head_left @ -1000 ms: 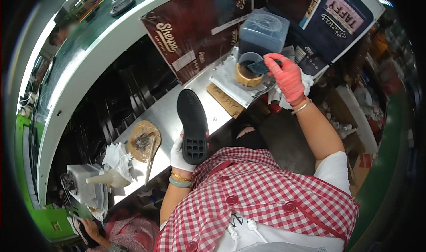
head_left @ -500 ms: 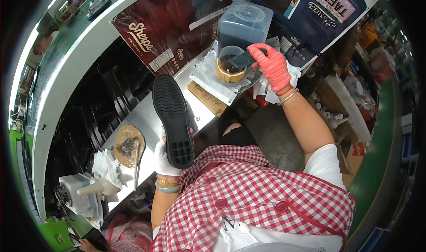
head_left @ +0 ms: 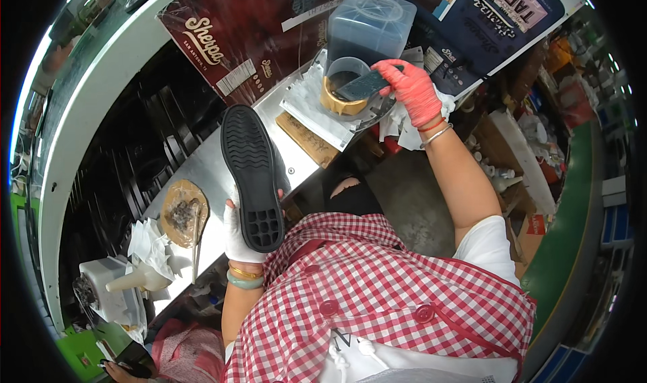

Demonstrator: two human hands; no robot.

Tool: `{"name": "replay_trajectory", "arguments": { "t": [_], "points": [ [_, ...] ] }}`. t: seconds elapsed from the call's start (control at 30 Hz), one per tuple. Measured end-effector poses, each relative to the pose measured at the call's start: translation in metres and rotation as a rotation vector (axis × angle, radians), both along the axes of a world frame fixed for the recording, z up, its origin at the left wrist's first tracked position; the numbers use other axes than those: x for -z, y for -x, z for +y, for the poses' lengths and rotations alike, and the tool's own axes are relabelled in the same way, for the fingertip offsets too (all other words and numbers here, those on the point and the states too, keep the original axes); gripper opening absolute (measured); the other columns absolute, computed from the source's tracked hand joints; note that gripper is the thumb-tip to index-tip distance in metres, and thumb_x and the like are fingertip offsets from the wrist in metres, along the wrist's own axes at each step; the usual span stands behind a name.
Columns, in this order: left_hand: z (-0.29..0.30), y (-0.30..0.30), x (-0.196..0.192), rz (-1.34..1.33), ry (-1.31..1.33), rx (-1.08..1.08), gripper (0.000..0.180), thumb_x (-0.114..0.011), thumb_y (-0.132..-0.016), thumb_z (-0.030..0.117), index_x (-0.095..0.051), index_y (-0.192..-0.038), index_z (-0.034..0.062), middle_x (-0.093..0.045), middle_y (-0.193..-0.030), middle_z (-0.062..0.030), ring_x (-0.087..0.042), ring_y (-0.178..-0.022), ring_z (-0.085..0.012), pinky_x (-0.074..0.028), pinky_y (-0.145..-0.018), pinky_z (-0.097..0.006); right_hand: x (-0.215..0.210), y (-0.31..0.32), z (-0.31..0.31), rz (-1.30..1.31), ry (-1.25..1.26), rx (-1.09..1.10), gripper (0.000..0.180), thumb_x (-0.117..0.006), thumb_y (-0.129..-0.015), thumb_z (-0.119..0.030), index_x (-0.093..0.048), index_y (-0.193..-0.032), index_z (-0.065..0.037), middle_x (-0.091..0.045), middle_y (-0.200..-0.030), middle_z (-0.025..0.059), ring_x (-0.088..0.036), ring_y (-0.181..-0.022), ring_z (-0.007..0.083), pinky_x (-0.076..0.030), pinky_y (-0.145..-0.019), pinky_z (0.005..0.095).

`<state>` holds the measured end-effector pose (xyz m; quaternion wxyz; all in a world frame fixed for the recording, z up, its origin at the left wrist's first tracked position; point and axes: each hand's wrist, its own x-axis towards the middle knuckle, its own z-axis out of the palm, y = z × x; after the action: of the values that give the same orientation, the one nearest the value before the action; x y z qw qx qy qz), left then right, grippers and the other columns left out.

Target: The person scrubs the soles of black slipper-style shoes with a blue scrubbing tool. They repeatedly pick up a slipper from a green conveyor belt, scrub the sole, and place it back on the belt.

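Observation:
My left hand (head_left: 241,238), in a white glove with bare fingertips, holds a black shoe sole (head_left: 249,174) by its lower end. The sole's ridged tread faces up, and square pockets show at the end near my palm. In a pink-red glove, my right hand (head_left: 409,90) pinches a flat dark tool (head_left: 364,84), whose far end slants down into a clear cup (head_left: 350,66). Tan tape wraps the lower part of that cup, and dark stuff shows inside; the tool's tip is hidden there. Whether the tool is a brush, I cannot tell.
Behind the cup stands a translucent bluish container (head_left: 373,22). A tan block (head_left: 306,139) lies on the metal bench (head_left: 216,157). Left of my left hand are a brown round pad (head_left: 176,204) with a stick, and a nozzled bottle (head_left: 141,278). Printed boxes (head_left: 202,39) line the back.
The whole view has shifted slightly left. More of the dark tool now shows, slanting across the cup's mouth. Both hands keep their holds.

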<state>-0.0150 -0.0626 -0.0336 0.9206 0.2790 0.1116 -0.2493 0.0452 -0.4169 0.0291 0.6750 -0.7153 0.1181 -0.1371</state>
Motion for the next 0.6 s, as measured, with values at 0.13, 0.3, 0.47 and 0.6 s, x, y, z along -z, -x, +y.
{"name": "replay_trajectory", "arguments": {
  "t": [0.13, 0.3, 0.47, 0.6],
  "points": [
    [0.002, 0.000, 0.005, -0.092, 0.062, -0.009, 0.069, -0.041, -0.089, 0.058, -0.037, -0.134, 0.0064, -0.049, -0.124, -0.0244, -0.053, -0.111, -0.0354, -0.053, -0.080, -0.044, 0.015, 0.011, 0.014, -0.033, -0.318, 0.028, 0.024, -0.057, -0.091, -0.026, -0.063, -0.096, -0.003, -0.063, -0.082, 0.0014, -0.052, -0.057, 0.0036, -0.035, -0.047, 0.0164],
    [0.011, 0.001, 0.011, -0.046, 0.180, 0.026, 0.080, -0.043, -0.082, 0.067, -0.030, -0.140, 0.0133, -0.045, -0.130, -0.0156, -0.046, -0.118, -0.0368, -0.047, -0.088, -0.049, -0.012, 0.045, 0.118, -0.009, -0.450, -0.195, 0.022, -0.054, -0.092, -0.025, -0.061, -0.097, -0.004, -0.064, -0.083, 0.0022, -0.057, -0.055, 0.0047, -0.038, -0.044, 0.0141],
    [0.016, 0.005, 0.001, -0.064, 0.162, 0.033, 0.091, -0.046, -0.075, 0.074, -0.033, -0.136, 0.0075, -0.048, -0.125, -0.0192, -0.051, -0.112, -0.0349, -0.050, -0.084, -0.043, -0.015, 0.049, 0.174, 0.013, -0.437, -0.218, 0.024, -0.054, -0.092, -0.023, -0.061, -0.098, -0.001, -0.064, -0.079, 0.0049, -0.060, -0.057, 0.0075, -0.042, -0.046, 0.0158],
    [0.018, 0.010, -0.005, -0.124, 0.178, -0.035, 0.089, -0.044, -0.078, 0.072, -0.039, -0.131, 0.0015, -0.050, -0.125, -0.0213, -0.052, -0.113, -0.0373, -0.052, -0.083, -0.049, -0.014, 0.048, 0.190, 0.033, -0.374, -0.264, 0.025, -0.054, -0.092, -0.025, -0.061, -0.099, -0.002, -0.064, -0.083, 0.0047, -0.060, -0.059, 0.0071, -0.042, -0.047, 0.0158]
  ]
}}
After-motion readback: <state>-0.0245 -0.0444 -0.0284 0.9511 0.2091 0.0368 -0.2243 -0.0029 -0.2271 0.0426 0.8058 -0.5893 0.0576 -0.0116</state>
